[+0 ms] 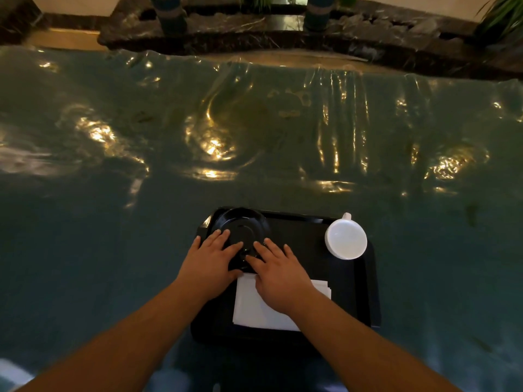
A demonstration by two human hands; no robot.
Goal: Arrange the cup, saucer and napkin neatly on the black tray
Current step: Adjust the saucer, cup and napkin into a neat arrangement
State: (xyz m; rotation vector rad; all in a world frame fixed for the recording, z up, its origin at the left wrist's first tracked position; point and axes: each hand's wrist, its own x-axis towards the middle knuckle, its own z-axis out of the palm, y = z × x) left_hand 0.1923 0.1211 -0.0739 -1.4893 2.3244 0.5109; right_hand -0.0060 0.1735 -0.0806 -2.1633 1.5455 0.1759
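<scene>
A black tray [368, 292] lies on the table close to me. A black saucer [240, 222] sits at the tray's far left corner. My left hand [210, 260] and my right hand [278, 271] both rest flat on the saucer's near part, fingers spread, touching it without gripping. A white folded napkin [252, 306] lies on the tray's near middle, partly under my right hand. A white cup [345, 238] stands upright at the tray's far right edge, handle pointing away, apart from both hands.
The table [113, 222] is covered with a shiny, wrinkled grey-green sheet. Beyond its far edge runs a dark stone ledge [254, 35] with plant pots. Leaves show at the top right corner.
</scene>
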